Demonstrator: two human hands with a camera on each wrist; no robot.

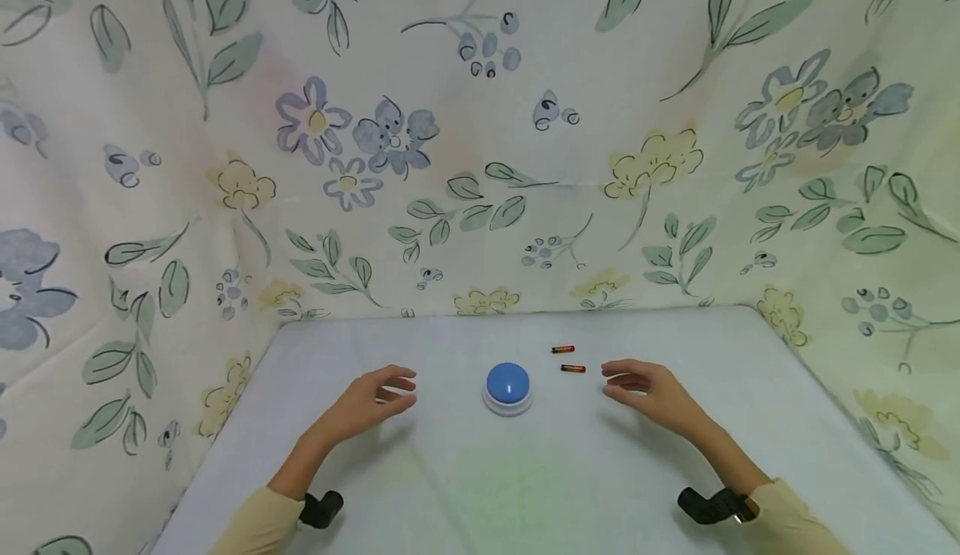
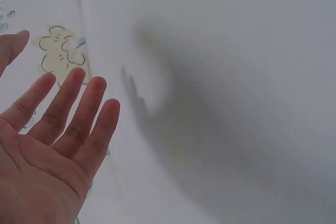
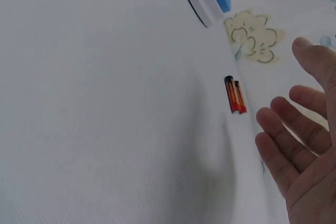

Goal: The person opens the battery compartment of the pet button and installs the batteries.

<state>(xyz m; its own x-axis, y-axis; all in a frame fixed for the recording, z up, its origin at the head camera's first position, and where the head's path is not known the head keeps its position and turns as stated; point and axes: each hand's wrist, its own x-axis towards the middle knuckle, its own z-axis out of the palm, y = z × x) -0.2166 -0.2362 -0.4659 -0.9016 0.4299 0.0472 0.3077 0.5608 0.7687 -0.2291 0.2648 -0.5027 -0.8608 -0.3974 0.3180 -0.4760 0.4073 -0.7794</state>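
Note:
A round push light or button with a blue dome (image 1: 507,382) on a white base stands in the middle of the table. To its right lie two small red-and-black batteries, a farther battery (image 1: 563,349) and a nearer battery (image 1: 573,368). My left hand (image 1: 375,401) hovers left of the blue dome, holding nothing, its fingers loosely extended in the left wrist view. Over the table on the other side, my right hand (image 1: 648,390) is also without anything in it, its fingertips a short way right of the nearer battery. Both hands cast shadows on the surface.
The white tabletop (image 1: 495,488) runs back to a curtain-like cloth (image 1: 480,138) printed with flowers and leaves, which also rises along both sides. Each wrist carries a black strapped device, one by the left sleeve (image 1: 258,523) and one by the right sleeve (image 1: 795,522).

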